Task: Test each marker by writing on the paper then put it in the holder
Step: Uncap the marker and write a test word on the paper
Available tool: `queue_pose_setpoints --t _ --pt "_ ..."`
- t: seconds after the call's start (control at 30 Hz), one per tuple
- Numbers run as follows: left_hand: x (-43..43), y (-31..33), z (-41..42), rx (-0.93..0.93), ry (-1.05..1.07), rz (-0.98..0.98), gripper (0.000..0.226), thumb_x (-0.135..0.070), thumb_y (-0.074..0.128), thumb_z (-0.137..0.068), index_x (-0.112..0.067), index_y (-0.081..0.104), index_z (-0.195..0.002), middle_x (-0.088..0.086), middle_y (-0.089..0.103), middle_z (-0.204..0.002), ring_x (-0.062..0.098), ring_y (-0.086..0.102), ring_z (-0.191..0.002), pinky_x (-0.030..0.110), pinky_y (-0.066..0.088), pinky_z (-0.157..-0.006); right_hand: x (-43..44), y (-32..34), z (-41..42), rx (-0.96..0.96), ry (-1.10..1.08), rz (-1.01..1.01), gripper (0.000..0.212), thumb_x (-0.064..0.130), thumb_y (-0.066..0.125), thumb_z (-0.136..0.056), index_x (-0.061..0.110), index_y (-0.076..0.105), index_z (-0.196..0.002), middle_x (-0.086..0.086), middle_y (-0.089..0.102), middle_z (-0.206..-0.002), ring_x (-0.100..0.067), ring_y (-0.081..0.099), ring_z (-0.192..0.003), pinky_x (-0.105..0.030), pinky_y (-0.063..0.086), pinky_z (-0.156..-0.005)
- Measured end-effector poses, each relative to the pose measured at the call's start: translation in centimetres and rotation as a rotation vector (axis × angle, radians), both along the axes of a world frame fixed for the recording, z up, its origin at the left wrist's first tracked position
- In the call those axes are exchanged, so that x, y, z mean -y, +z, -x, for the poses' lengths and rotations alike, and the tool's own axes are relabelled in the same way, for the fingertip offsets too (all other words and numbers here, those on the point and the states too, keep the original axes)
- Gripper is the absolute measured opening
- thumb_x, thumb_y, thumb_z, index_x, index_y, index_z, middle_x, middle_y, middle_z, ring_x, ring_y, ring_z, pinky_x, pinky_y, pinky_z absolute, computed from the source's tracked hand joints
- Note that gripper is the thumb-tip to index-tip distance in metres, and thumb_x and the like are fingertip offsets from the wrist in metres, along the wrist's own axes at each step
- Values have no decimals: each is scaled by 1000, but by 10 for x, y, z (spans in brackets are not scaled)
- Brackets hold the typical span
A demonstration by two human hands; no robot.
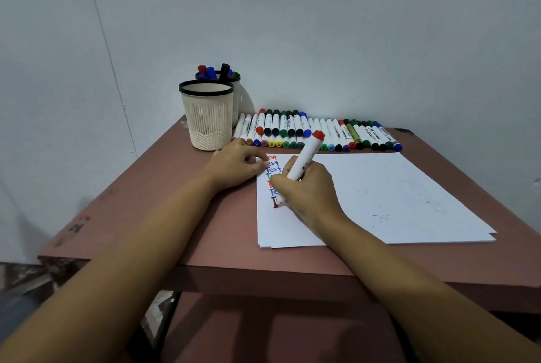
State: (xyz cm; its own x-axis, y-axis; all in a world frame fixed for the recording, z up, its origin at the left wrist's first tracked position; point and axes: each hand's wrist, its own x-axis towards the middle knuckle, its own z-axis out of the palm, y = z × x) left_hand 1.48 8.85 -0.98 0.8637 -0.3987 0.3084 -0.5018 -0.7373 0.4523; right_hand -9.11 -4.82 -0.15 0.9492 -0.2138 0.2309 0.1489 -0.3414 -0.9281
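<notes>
My right hand (307,190) grips a white marker with a red end (306,157), its red tip touching the white paper (380,196) near the sheet's left edge. Above the tip runs a column of coloured "Test" words (273,169). My left hand (237,166) rests at the paper's top left corner with fingers loosely curled; whether it holds anything is hidden. A cream holder with a black rim (206,117) stands at the back left. Behind it, a second holder (231,78) contains several markers. A row of markers (316,131) lies along the wall.
The brown table (175,201) ends in a front edge below my forearms. A pale wall stands directly behind the marker row. The paper is a small stack of sheets with faint specks on its right half.
</notes>
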Motion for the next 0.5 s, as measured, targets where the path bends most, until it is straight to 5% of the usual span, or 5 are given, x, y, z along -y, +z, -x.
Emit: queue_pose_setpoints --t 0.37,0.5 --pt "0 1 0 1 -5 -6 22 -38 57 -89 -31 66 -108 0 44 -93 13 46 -94 30 42 -86 -1 1 1 -7 8 -9 24 8 63 -78 15 47 -62 4 48 -56 -14 54 -58 -42 58 -70" --pt "2 5 1 17 39 214 24 -18 50 -94 -17 66 -112 3 55 -95 11 47 -86 23 34 -71 -2 2 2 -21 12 23 28 9 62 -80 15 46 -59 3 48 -55 -12 53 -55 -38 57 -65"
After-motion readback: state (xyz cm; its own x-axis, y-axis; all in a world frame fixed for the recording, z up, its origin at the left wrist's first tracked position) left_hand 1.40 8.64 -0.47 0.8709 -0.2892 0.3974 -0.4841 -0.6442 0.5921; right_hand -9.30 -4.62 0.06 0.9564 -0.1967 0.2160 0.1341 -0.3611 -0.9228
